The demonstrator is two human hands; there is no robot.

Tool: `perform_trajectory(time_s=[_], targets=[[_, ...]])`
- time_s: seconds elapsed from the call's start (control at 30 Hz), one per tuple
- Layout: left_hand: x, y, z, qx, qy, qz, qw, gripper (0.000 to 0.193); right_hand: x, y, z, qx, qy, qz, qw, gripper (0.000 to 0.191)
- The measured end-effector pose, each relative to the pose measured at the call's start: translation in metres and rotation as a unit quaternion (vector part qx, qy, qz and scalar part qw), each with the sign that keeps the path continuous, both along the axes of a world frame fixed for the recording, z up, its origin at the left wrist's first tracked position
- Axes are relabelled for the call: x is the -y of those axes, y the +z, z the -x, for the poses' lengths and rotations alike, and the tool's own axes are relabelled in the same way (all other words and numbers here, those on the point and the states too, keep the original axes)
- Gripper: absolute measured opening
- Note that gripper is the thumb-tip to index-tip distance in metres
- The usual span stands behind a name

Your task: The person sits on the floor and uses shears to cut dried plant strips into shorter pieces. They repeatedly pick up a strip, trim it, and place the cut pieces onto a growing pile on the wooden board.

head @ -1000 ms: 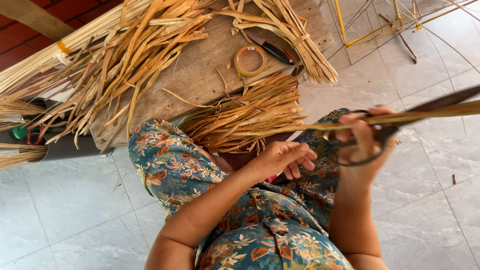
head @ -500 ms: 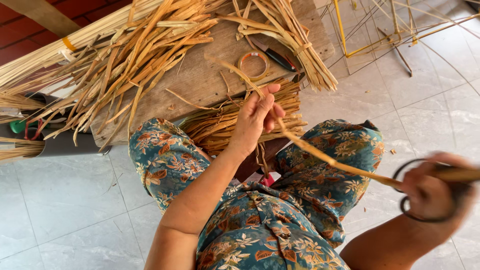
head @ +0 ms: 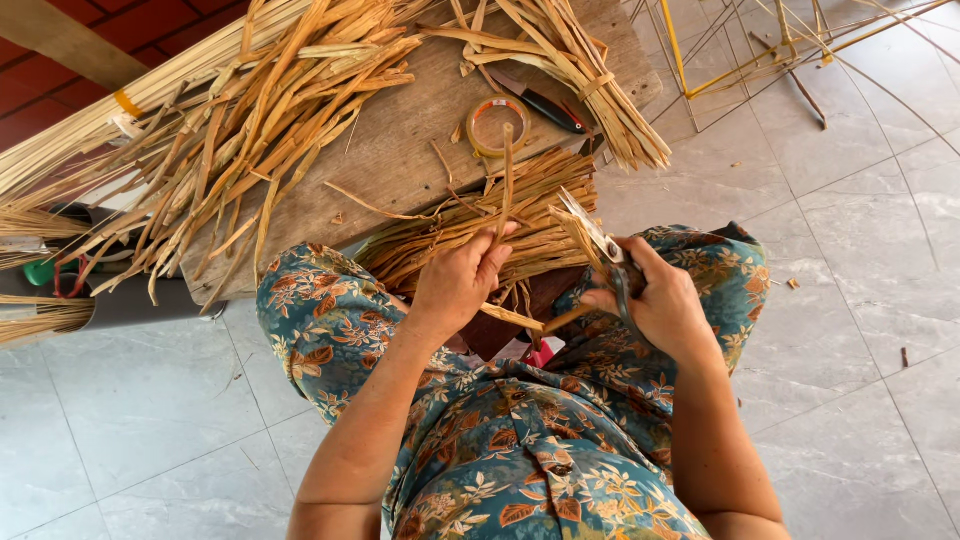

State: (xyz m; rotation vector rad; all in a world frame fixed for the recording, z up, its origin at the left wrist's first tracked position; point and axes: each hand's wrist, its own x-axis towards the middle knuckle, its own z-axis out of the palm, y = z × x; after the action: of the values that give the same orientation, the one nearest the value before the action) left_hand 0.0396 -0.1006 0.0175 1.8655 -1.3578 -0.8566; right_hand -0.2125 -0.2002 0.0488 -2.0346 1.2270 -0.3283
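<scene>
Looking down from my head, I see my left hand [head: 458,282] closed around a thin bamboo strip [head: 507,180], fingers wrapped and thumb pressed on it, so that the strip stands up out of my fist and points away from me toward the wooden board [head: 400,150]. My right hand [head: 655,300] is curled shut on the handles of a pair of scissors [head: 592,232], whose pale blades stick out to the upper left, toward my other hand; how far the blades stand apart I cannot tell. A short piece of strip also runs low between my two hands, just below the knuckles. Both hands hover over my lap, which is covered in blue cloth with a leaf pattern [head: 330,320], and right beyond them lies a bundle of cut strips [head: 470,225] resting against my knees and the edge of the board. On the board itself lies a roll of tape [head: 497,124] with a dark-handled knife [head: 545,102] just beside it, and a tied sheaf of strips [head: 590,85] slanting off to the right. A big loose heap of split bamboo [head: 250,130] spreads across the left half of the board. The floor around me is pale grey tile [head: 800,200], and a yellow wire frame [head: 700,70] stands on it at the upper right.
</scene>
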Motion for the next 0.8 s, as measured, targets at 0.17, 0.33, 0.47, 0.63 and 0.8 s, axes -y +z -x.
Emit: perform_trajectory(time_s=[0.17,0.33,0.47,0.63,0.8], targets=[[-0.009,0.008,-0.014,0.019,0.058,0.004,0.998,0.034,0.01,0.008,0.006,-0.094,-0.036,0.12,0.988,0.072],[-0.017,0.013,-0.018,0.105,0.039,-0.014,0.994,0.034,0.012,0.014,0.016,0.074,-0.024,0.094,0.993,0.07],[-0.01,0.011,-0.009,0.116,-0.021,-0.07,0.991,0.036,0.005,0.016,-0.003,-0.008,0.032,0.068,0.997,0.075],[-0.012,0.011,-0.001,0.168,-0.053,0.026,0.984,0.037,0.002,0.017,-0.024,0.085,0.08,0.104,0.988,0.074],[-0.014,0.015,-0.003,0.154,-0.053,-0.017,0.986,0.039,0.0,0.0,-0.025,0.077,0.026,0.017,0.997,0.062]])
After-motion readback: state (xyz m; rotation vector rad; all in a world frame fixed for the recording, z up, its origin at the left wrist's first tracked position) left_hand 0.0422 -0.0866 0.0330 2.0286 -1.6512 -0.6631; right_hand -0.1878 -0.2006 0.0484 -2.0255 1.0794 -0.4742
